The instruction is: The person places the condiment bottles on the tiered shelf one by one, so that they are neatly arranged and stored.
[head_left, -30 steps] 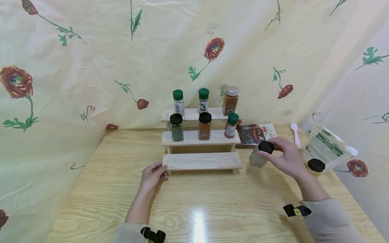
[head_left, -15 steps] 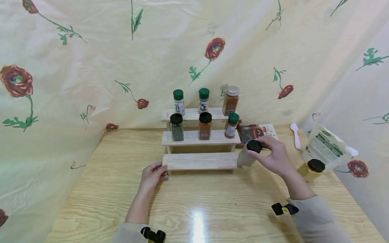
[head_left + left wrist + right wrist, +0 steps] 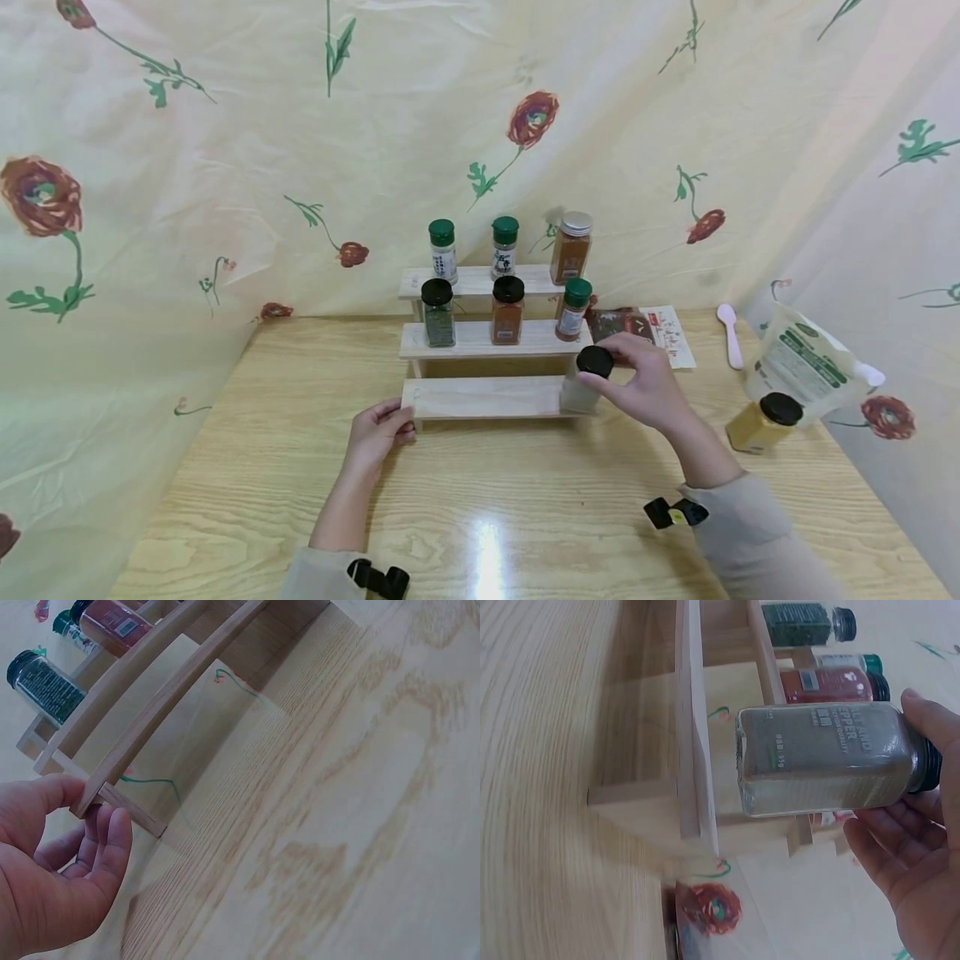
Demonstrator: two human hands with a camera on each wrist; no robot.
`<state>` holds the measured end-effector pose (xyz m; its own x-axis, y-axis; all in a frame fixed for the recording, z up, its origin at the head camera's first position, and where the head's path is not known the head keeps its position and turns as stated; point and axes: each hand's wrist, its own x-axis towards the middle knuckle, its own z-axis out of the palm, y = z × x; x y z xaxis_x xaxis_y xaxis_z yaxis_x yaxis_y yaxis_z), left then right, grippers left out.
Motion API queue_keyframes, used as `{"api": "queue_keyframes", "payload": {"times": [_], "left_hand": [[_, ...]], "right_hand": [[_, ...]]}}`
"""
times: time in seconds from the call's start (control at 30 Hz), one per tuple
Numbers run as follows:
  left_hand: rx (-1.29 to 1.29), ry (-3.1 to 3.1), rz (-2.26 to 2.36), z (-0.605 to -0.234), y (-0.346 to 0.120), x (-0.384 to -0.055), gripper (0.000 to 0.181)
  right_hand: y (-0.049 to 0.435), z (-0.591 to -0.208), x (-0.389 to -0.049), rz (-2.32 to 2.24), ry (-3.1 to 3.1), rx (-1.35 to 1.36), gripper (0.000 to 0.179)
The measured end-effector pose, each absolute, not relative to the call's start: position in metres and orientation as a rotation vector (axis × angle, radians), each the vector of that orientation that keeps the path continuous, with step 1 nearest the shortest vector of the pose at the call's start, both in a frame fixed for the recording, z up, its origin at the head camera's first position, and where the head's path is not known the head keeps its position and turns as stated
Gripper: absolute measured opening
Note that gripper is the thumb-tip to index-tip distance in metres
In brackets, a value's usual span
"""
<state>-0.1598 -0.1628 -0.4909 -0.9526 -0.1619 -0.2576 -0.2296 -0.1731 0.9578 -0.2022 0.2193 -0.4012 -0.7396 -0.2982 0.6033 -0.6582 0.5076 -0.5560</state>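
My right hand (image 3: pixel 637 382) grips a square glass pepper jar (image 3: pixel 825 757) by its black lid, at the right end of the bottom step of a wooden tiered rack (image 3: pixel 487 398). In the right wrist view the jar's base hangs just off the step, and its grey powder and printed label show. My left hand (image 3: pixel 377 432) pinches the left end of that bottom step, thumb on top and fingers beneath, as the left wrist view shows. On the middle step stand a green-herb jar (image 3: pixel 438 315), a red-spice jar (image 3: pixel 507 312) and a green-capped bottle (image 3: pixel 573 310).
The top step bears two green-capped shakers (image 3: pixel 443 252) and a silver-lidded jar (image 3: pixel 572 248). Right of the rack lie a spice packet (image 3: pixel 667 329) and a pink spoon (image 3: pixel 729 335). A yellow jar (image 3: pixel 759 427) stands before a white pouch (image 3: pixel 806 362); a floral cloth (image 3: pixel 360 167) hangs behind.
My right hand has carried the pepper jar leftward, from beside the rack to over the right end of its bottom step. The left hand has stayed on the rack.
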Motion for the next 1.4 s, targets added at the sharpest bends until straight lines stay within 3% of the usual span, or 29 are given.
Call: {"api": "queue_keyframes", "payload": {"times": [0.37, 1.4], "left_hand": [[-0.473, 1.993, 2.336, -0.492, -0.164, -0.161, 0.035], [-0.483, 1.989, 2.324, -0.49, -0.162, -0.16, 0.033]], "right_hand": [[0.186, -0.397, -0.21, 1.129, -2.325, 0.844, 0.033], [0.081, -0.399, -0.214, 1.104, -2.547, 0.875, 0.044]]}}
